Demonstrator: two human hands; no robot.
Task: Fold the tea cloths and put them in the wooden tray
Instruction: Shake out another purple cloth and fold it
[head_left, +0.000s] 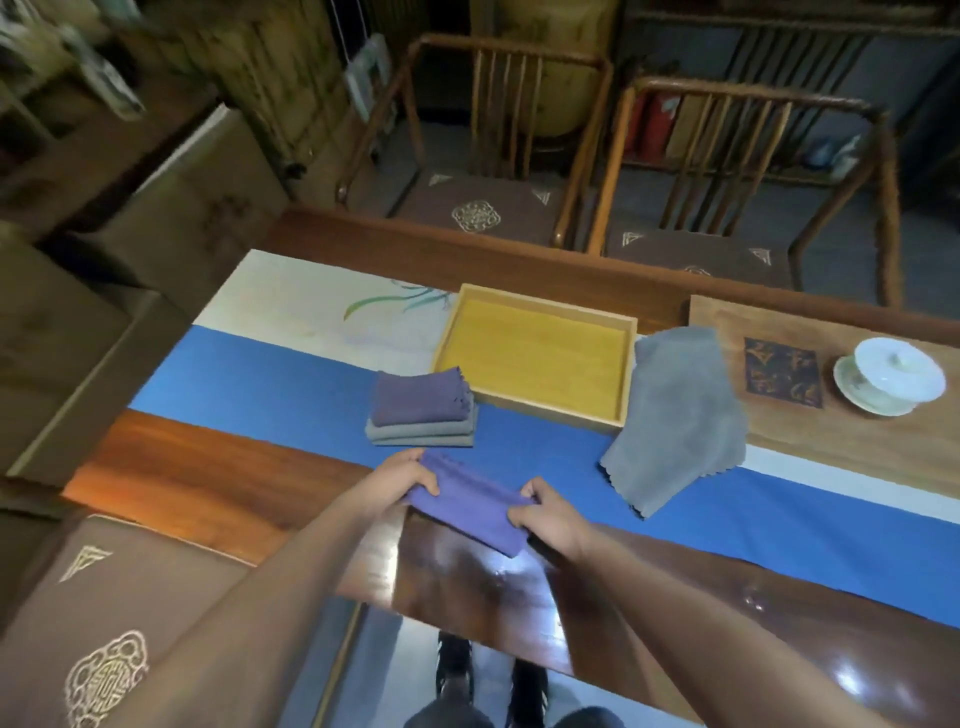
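A folded purple tea cloth (470, 501) is stretched between both hands just above the near table edge. My left hand (402, 475) grips its left end and my right hand (545, 512) pinches its right end. Behind them a stack of folded cloths (421, 410) lies on the blue runner, purple on top and grey below. The wooden tray (537, 351) with a yellow floor sits further back, holding nothing. An unfolded grey cloth (675, 415) lies spread to the tray's right.
A white lidded tea bowl on a saucer (888, 376) stands on a wooden board (779, 436) at the right. The blue runner (260, 395) crosses the dark wooden table. Two wooden chairs (493, 171) stand behind the table, and a cushioned seat (104, 623) is at my near left.
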